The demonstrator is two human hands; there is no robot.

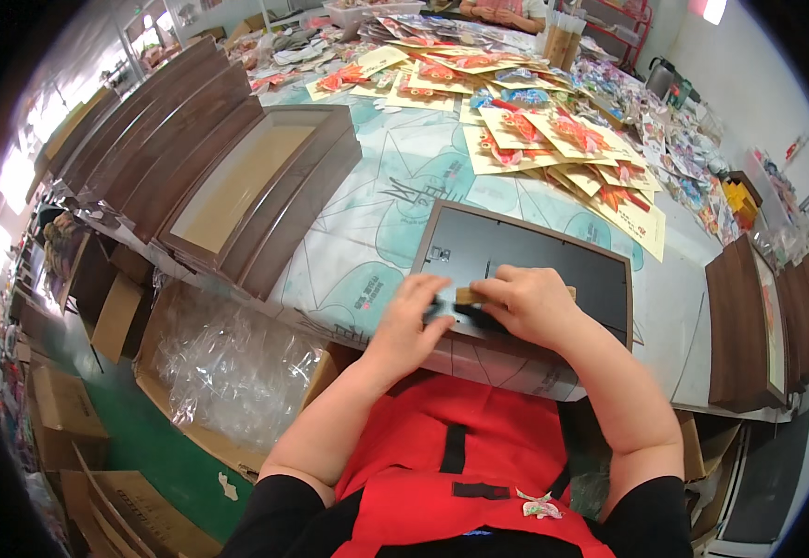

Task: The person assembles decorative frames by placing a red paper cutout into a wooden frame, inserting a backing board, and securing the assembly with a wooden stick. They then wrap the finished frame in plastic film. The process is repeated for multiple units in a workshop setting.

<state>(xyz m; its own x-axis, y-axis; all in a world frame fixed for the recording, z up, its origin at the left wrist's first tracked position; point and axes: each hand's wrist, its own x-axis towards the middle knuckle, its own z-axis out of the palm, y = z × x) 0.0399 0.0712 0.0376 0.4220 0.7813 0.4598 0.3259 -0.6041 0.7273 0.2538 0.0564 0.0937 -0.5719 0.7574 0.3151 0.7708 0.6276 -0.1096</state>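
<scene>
The right hand covers most of a small wooden piece. Both hands hide the frame's near edge.

The person wears a bright red apron over a black top. Short black sleeves end above the elbows, leaving both forearms bare. A black vertical strap runs down the apron's chest to a black horizontal band, and a small pale patterned patch sits low on the apron front. The left hand and right hand are bare, without gloves, rings or watch.
</scene>
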